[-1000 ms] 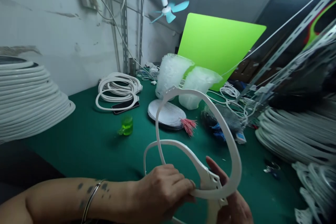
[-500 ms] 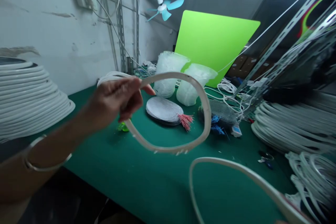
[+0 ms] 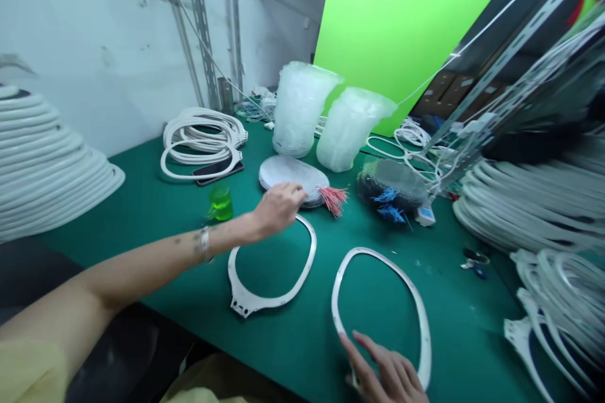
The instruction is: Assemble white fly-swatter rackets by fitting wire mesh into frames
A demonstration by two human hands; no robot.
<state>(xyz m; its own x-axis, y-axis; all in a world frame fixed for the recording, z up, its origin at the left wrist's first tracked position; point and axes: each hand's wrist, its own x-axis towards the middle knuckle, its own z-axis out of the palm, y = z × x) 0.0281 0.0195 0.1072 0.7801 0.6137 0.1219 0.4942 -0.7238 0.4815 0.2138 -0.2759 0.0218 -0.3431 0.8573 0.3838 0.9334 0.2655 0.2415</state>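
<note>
My left hand (image 3: 280,209) reaches over the front of a stack of oval grey mesh pieces (image 3: 288,171) with red strands at one end. Its fingers are bent together at the stack's edge; what is between them is hidden. Under that wrist a white oval frame (image 3: 309,258) with a holed tab lies flat on the table. My right hand (image 3: 390,373) grips the near end of a second white oval frame (image 3: 422,308), its fingers over the left rim. This frame's lower end is covered by the hand.
On the green table (image 3: 179,252) are a green cup (image 3: 220,203), a phone (image 3: 204,181), stacked white frames (image 3: 203,114), dark mesh with blue strands (image 3: 392,186) and two bundles in clear wrap (image 3: 302,110). Tall frame stacks (image 3: 47,170) stand left and right. Keys (image 3: 475,261) lie rightward.
The frame in my left hand was let go and now lies on the table. That hand moved right to the mesh stack. The right-hand frame came down and left. My view tilted downward.
</note>
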